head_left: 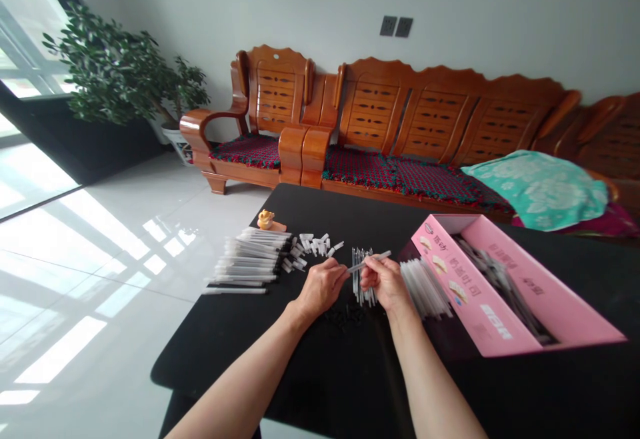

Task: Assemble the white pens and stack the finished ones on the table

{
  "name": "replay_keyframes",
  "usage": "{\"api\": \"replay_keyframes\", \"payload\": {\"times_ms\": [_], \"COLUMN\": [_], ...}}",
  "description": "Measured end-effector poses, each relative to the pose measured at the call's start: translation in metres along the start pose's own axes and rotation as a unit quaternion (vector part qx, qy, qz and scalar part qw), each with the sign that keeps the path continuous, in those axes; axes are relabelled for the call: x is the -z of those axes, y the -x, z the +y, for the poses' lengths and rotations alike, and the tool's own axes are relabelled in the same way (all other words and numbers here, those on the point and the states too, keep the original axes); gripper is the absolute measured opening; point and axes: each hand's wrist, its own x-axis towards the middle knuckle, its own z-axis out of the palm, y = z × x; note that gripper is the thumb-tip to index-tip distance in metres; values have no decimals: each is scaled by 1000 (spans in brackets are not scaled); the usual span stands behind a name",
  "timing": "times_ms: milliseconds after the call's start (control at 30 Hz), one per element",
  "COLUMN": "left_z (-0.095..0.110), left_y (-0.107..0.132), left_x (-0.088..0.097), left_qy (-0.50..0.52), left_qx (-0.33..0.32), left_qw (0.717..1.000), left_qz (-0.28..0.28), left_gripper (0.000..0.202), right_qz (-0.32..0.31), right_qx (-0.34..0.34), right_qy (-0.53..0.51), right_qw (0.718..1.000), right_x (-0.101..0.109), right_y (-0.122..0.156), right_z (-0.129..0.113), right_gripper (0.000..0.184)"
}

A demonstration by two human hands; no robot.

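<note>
Pen tube (356, 268) spans my two hands in the head view, the only one I have, slanting from left and near to right and far. It is held over the loose refills (358, 286), at the middle of the black tabletop (215, 342). My left hand (324, 286) has a narrow grip, fingertips bunched at the tube's left end. My right hand (384, 279) pinches it between thumb and fingers, with the right end sticking out past them. Whether a refill sits inside the tube I cannot tell from here.

To the left I have a broad row of pens (250, 252), laid side by side with their dark ends to the right; one lies a little apart at the near edge. I would count those as the finished share, judging by how neatly they are ranked. Just beyond their dark ends are scattered white caps (313, 246), and near my wrists lie small black pieces (345, 316), too dim to make out singly.

Plenty looks left: the refills, a stack of clear tubes (426, 289) right of my right hand, and more sticks (495, 279) in the pink box (475, 309) farther right. I'd judge the work well under way, but far from through.
</note>
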Motion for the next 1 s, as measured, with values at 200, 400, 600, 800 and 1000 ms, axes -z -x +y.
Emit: {"api": "replay_keyframes", "payload": {"times_ms": [200,400,600,800,1000], "left_z": [3,-8,-19,-42,-83], "left_y": [-1,-10,-13,-9,11], "left_x": [-2,8,17,52,99], "left_qy": [-7,97,273,213,-32], "left_qx": [10,65,179,238,315], "left_qw": [1000,993,943,910,837], "left_qz": [12,17,68,265,447], "left_gripper": [37,23,24,31,33], "right_qz": [50,36,8,52,62], "right_qx": [4,45,70,112,113], "right_qy": [4,14,-34,-36,-42], "right_qw": [999,998,997,992,991], "right_x": [-8,-10,-5,0,1], "right_y": [5,8,5,4,3], "right_z": [0,10,11,8,8], "right_gripper": [33,33,33,34,35]}}
